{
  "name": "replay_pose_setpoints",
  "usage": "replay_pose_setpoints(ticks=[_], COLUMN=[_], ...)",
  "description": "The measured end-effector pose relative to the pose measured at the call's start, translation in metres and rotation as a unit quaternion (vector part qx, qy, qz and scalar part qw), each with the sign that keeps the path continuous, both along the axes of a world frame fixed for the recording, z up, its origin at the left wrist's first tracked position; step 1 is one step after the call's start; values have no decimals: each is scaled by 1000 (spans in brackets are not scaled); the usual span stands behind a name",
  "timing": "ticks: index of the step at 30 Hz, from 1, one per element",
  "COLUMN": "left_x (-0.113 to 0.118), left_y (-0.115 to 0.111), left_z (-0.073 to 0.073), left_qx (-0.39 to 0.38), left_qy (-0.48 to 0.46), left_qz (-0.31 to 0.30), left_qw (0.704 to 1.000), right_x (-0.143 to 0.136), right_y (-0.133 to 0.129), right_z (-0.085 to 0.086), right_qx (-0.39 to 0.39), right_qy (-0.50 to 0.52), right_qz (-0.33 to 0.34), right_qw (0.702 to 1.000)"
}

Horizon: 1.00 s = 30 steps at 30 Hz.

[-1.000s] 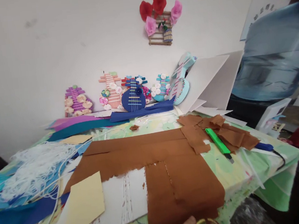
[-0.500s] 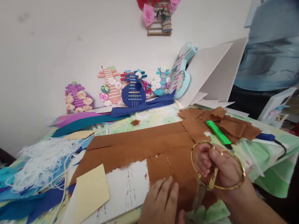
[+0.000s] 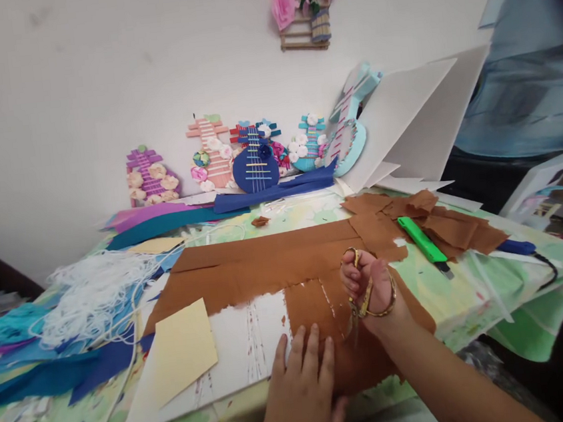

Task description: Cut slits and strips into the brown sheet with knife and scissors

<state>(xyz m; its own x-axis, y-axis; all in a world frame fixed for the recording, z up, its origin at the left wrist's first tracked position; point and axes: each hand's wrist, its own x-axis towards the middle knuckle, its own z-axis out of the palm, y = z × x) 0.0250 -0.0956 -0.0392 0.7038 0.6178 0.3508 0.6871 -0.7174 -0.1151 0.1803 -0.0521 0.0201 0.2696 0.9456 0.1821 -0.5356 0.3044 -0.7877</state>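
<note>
My right hand (image 3: 376, 288) holds gold-handled scissors (image 3: 365, 301), its fingers through the loops and the blades pointing down over brown paper (image 3: 267, 266). My left hand (image 3: 303, 376) lies flat with fingers spread, across the edge between the white board (image 3: 238, 370) and a brown patch on it. Dark streaky lines run over the bare white part of the board. On the board's left end rests a pale yellow sheet (image 3: 185, 348). The brown paper has a torn edge beside the white area.
A green utility knife (image 3: 421, 240) lies by torn brown scraps (image 3: 454, 223) on the right, near a blue-handled tool (image 3: 517, 246). Tangled white cord (image 3: 99, 294) is piled at left. Decorated paper instruments (image 3: 255, 167) lean on the wall; a water jug (image 3: 526, 98) stands at right.
My right hand with the scissors has moved up and away from the near edge, over the brown paper. The fingers of my left hand have spread wider. The view has shifted slightly.
</note>
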Motion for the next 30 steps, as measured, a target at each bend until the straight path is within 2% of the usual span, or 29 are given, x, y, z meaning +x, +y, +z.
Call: replay_pose_setpoints(ticks=[4, 10, 20, 26, 30], left_x=[1, 3, 2, 1, 1], left_y=[0, -2, -2, -2, -2], left_z=[-4, -3, -5, -2, 1], left_qx=[9, 8, -3, 16, 30], left_qy=[-9, -17, -18, -28, -45], left_qz=[6, 14, 18, 9, 8], left_qw=[1000, 1000, 1000, 999, 999], right_x=[-1, -5, -7, -11, -12], right_y=[-1, -2, 1, 5, 12], right_z=[-3, 1, 5, 11, 7], right_qx=[-10, -65, -105, -145, -171], right_qy=[-20, -36, -23, -50, -70], right_qz=[-3, 5, 26, 42, 43], right_qw=[1000, 997, 994, 987, 982])
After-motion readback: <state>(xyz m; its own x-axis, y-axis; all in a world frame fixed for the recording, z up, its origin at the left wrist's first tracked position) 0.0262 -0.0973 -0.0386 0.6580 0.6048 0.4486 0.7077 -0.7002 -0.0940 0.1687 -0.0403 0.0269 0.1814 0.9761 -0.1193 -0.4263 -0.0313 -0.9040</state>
